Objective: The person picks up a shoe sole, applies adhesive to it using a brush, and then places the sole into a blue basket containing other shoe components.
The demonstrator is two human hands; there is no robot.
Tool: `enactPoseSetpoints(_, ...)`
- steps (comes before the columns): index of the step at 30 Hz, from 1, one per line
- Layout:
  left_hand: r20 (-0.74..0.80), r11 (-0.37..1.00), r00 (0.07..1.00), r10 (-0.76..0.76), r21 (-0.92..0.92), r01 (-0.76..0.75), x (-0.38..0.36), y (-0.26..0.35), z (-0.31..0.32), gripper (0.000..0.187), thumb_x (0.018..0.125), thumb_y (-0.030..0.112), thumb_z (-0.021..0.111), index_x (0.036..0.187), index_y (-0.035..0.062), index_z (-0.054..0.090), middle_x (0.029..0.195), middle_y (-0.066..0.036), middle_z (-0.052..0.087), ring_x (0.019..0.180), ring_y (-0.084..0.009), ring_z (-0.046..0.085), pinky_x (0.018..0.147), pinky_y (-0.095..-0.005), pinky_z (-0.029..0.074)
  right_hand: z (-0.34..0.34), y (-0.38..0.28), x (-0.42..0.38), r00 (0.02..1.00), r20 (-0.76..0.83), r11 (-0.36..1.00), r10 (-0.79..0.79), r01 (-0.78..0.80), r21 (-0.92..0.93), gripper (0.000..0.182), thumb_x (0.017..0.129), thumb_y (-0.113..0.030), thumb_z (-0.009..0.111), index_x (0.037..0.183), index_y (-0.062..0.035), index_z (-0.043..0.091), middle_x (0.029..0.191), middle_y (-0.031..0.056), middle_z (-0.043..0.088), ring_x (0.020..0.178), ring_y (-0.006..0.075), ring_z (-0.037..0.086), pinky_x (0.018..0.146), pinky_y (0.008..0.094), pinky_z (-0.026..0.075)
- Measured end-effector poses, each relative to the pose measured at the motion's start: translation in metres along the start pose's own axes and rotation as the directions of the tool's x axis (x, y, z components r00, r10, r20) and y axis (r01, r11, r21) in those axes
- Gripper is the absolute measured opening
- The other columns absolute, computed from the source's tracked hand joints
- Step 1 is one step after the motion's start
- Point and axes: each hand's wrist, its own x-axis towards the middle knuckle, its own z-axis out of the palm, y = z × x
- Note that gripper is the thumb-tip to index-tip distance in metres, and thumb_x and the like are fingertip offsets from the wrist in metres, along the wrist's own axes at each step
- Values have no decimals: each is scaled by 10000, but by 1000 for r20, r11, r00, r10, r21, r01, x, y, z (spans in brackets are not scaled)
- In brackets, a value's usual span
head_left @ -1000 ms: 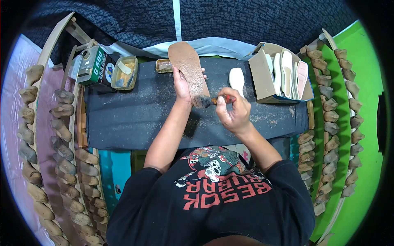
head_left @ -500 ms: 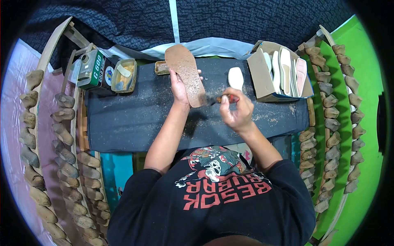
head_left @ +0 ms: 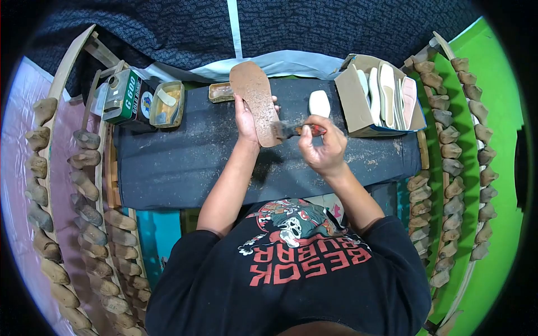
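Observation:
My left hand point(head_left: 246, 123) holds up a brown shoe sole point(head_left: 251, 87) from its side, thumb on the near edge and fingertips showing past the far edge. The sole's face is speckled and a little shiny. My right hand point(head_left: 326, 150) is closed round the red handle of a brush point(head_left: 288, 131). The brush's tip meets the lower end of the sole and is blurred there. Behind my right hand, a white insole point(head_left: 320, 103) lies on the dark cloth.
Scraps litter the dark cloth-covered table point(head_left: 185, 168). A green can point(head_left: 120, 98), a yellowish tub point(head_left: 167, 105) and a small tray point(head_left: 220, 92) stand left and back. A cardboard box point(head_left: 358, 106) of insoles is at right. Racks of wooden shoe lasts point(head_left: 89, 187) flank both sides.
The brush has shifted slightly left and up, onto the sole's lower end. The sole has moved a touch to the right, still in my left hand.

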Motion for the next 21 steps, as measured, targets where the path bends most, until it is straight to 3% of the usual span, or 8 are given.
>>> enactPoseSetpoints(3,77,997,996,-41,-56,46,0,-1,0,707,1045,658,260,1311,87,580,995,-196,719,775,-307,716,676,-422,619,-4,8,7,1000,-3,999,-9,9,-41,200,852,10,698,1024,32,600,824,129,669,660,247,651,617,342,533)
enactPoseSetpoints(6,-3,997,998,-61,-37,61,-1,-11,17,704,1050,649,257,1332,75,552,999,-162,701,857,-286,710,744,-424,610,-4,16,15,997,-22,994,-72,70,-81,213,861,5,700,1045,24,596,835,118,663,665,237,631,618,338,523)
enactPoseSetpoints(8,-151,988,988,-17,-157,-7,-3,-14,34,700,1050,645,270,1329,72,559,1022,-157,703,883,-288,709,776,-421,606,-4,17,20,996,-4,994,-93,92,-60,215,843,15,702,1030,20,595,804,113,634,641,232,595,597,343,497)
enactPoseSetpoints(9,-149,988,989,-17,-156,-6,-3,-14,27,700,1050,645,270,1329,72,559,1022,-157,703,883,-288,709,776,-421,606,-4,18,21,995,7,993,-104,104,-50,217,835,20,703,1022,19,594,788,111,619,629,230,577,587,346,484)
enactPoseSetpoints(11,90,997,994,-65,45,61,-2,-12,4,703,1050,647,274,1319,67,567,1040,-161,706,883,-287,710,784,-416,603,-7,9,13,996,27,995,-87,88,-47,206,823,24,699,1001,15,594,779,112,613,623,235,569,581,349,474)
enactPoseSetpoints(15,83,999,995,-45,-1,45,1,-9,-4,714,1048,653,272,1314,62,569,1028,-168,714,871,-289,713,766,-417,605,-3,4,-8,986,73,986,-146,140,87,184,822,9,702,976,12,600,773,113,615,621,241,583,577,353,481)
enactPoseSetpoints(17,112,996,990,-91,17,89,0,-9,-7,724,1046,658,269,1312,56,569,1002,-176,719,851,-291,716,748,-421,606,-7,3,-10,988,119,993,-99,90,79,181,824,6,699,976,13,601,783,116,621,621,248,589,579,361,488)
enactPoseSetpoints(21,103,991,985,-136,26,134,-3,-17,2,729,1044,661,268,1310,52,568,986,-191,718,824,-290,714,738,-421,605,-6,17,12,997,3,997,-73,73,-27,157,829,22,682,962,7,600,730,101,567,597,242,554,555,365,456)
